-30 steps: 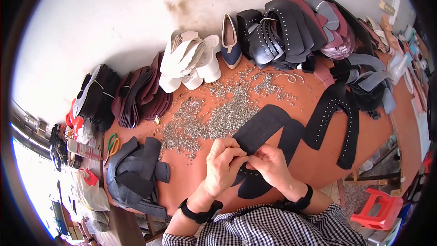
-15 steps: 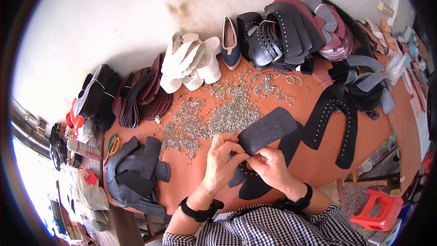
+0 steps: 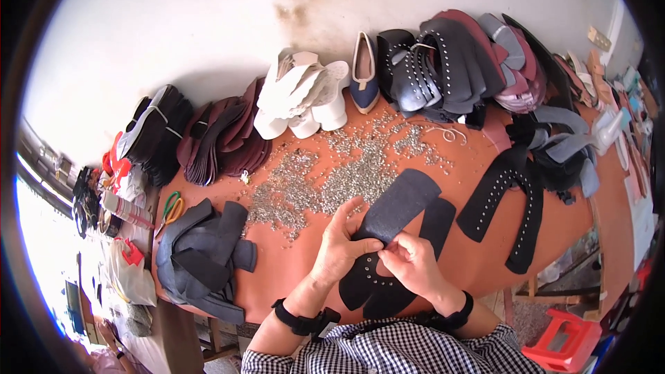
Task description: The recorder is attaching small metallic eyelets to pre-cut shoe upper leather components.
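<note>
A dark, curved shoe upper piece (image 3: 400, 209) is held up over the front of the orange-brown tabletop (image 3: 294, 284). My left hand (image 3: 339, 246) grips its near edge, thumb across the face and index finger raised. My right hand (image 3: 413, 264) pinches close by at the same edge; anything small between those fingertips is hidden. Just below lies a black upper (image 3: 357, 285) with metal studs along its curve, partly covered by my hands. Beyond my hands spreads a heap of small silvery studs (image 3: 357, 176). Another studded black upper (image 3: 497, 197) lies to the right.
Loose dark uppers (image 3: 208, 256) and scissors (image 3: 171, 211) lie at left. Along the wall stand maroon bundles (image 3: 222, 138), white pieces (image 3: 301, 97), a navy shoe (image 3: 364, 76) and studded black uppers (image 3: 450, 62). A red stool (image 3: 564, 339) stands lower right. Another person's arm shows lower left.
My left hand has changed from a fingertip pinch to a flatter grip, its index finger lifted. The view has shifted slightly, and the held upper piece is tilted more upright.
</note>
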The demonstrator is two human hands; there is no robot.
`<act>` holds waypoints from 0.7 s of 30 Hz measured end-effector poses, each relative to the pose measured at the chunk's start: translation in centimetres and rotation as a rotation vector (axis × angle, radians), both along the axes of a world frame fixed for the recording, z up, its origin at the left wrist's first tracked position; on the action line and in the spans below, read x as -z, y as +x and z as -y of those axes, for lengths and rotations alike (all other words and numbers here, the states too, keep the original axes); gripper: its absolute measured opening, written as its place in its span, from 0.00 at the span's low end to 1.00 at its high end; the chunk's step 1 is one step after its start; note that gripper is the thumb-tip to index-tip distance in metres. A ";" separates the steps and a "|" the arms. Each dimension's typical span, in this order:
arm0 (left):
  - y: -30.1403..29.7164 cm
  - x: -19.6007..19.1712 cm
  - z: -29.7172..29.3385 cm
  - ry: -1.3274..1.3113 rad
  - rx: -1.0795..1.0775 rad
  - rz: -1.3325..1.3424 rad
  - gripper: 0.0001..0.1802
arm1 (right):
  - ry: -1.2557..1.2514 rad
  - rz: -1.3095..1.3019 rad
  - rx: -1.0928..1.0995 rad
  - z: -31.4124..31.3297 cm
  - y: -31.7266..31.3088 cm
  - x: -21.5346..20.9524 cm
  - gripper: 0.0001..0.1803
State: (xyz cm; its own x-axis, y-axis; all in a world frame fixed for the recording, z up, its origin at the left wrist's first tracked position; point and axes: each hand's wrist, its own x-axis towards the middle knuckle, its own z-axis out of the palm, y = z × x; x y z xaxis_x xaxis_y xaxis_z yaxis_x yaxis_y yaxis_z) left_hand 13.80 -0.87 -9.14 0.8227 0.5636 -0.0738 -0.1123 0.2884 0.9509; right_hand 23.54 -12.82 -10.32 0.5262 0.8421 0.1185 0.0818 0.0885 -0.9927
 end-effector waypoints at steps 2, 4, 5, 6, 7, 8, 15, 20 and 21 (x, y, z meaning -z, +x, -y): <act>0.4 0.1 0.0 -0.022 -0.023 -0.031 0.37 | -0.033 0.015 -0.015 0.1 0.6 0.7 0.05; 1.0 0.3 0.0 -0.073 -0.042 -0.022 0.32 | -0.038 0.105 -0.024 0.0 1.2 -0.1 0.06; 1.1 0.2 -0.2 -0.087 -0.045 -0.043 0.30 | -0.041 0.188 -0.016 -0.1 1.4 -0.3 0.06; 1.0 0.2 -0.2 -0.127 -0.048 -0.046 0.27 | -0.056 0.140 -0.029 -0.2 1.5 0.3 0.07; 0.9 0.4 -0.2 -0.131 -0.074 -0.047 0.27 | -0.015 0.111 -0.017 -0.6 1.3 0.6 0.07; 0.9 0.9 -0.4 -0.156 -0.063 -0.024 0.26 | -0.041 0.055 -0.038 -0.7 1.4 0.2 0.06; -0.3 1.9 -0.9 -0.316 0.030 0.074 0.25 | -0.017 -0.225 0.018 -1.7 1.5 1.5 0.01; -5.0 2.0 -5.8 0.586 -0.198 -0.411 0.12 | 0.054 -0.342 0.135 -1.8 1.9 2.1 0.04; -6.5 2.7 -7.1 0.626 -0.298 -0.386 0.09 | 0.042 -0.368 0.146 -1.8 2.1 2.3 0.05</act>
